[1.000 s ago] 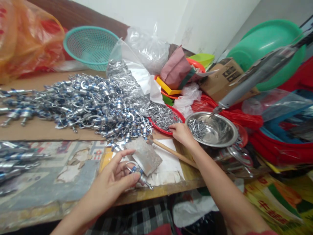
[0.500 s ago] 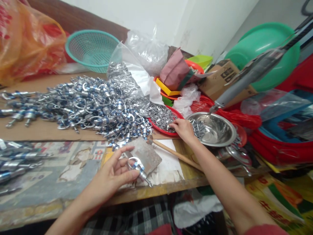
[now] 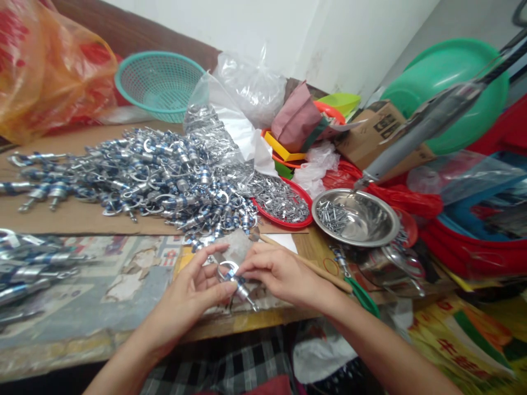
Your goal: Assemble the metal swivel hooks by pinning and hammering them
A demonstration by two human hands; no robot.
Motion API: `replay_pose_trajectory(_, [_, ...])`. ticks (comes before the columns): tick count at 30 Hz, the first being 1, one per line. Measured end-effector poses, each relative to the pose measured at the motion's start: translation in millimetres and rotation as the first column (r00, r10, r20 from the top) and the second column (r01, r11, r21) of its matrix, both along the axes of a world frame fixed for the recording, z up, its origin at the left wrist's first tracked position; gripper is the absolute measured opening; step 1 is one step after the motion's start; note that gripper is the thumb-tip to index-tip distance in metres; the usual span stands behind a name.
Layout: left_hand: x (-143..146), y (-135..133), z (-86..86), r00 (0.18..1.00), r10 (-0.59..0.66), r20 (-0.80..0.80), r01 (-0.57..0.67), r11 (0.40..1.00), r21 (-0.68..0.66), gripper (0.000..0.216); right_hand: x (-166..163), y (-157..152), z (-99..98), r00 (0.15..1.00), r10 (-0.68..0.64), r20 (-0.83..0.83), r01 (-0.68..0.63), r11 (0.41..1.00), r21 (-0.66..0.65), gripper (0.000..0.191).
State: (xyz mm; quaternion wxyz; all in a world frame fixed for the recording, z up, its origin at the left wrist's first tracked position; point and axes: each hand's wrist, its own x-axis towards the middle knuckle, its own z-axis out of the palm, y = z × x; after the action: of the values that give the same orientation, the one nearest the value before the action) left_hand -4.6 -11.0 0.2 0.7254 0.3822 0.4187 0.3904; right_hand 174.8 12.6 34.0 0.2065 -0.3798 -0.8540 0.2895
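My left hand [image 3: 193, 293] pinches a small silver clasp with a blue band [image 3: 233, 277] near the table's front edge, over a grey metal plate [image 3: 236, 247]. My right hand [image 3: 276, 272] has its fingertips pressed together on the same clasp from the right. Whether it also carries a small metal piece is too small to tell. A big heap of the same silver-and-blue clasps [image 3: 156, 175] lies behind the hands on cardboard. A red tray of small silver bits [image 3: 282, 200] and a steel bowl with screws [image 3: 356, 216] stand to the right of the heap.
A wooden stick [image 3: 304, 262] lies by my right wrist. A grey powered tool [image 3: 415, 134] hangs over the bowl. A teal basket [image 3: 160, 82], plastic bags [image 3: 251, 82], a cardboard box [image 3: 379, 134] and a green basin [image 3: 448, 77] crowd the back. More clasps [image 3: 28, 269] lie at far left.
My right hand left the red tray and came back to the front edge, joining my left hand on the clasp. The left hand stayed nearly in place.
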Motion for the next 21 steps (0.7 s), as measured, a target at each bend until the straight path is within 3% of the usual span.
replay_pose_trajectory(5, [0.4, -0.3, -0.1, 1.0, -0.006, 0.0, 0.006, 1.0, 0.009, 0.066, -5.3, 4.9, -0.9, 0.997, -0.078, -0.012, 0.077, 0.994, -0.083, 0.02])
replay_pose_trajectory(17, [3.8, -3.0, 7.2, 0.998, 0.053, -0.026, -0.054, 0.999, -0.01, 0.062, -20.0, -2.7, -12.8, 0.978, -0.202, -0.055, 0.206, 0.976, 0.072, 0.005])
replay_pose_trajectory(21, [4.0, -3.5, 9.0, 0.997, 0.061, -0.043, -0.062, 0.998, -0.017, 0.061, -1.8, 0.3, -16.4, 0.928, -0.319, -0.194, 0.345, 0.931, 0.117, 0.007])
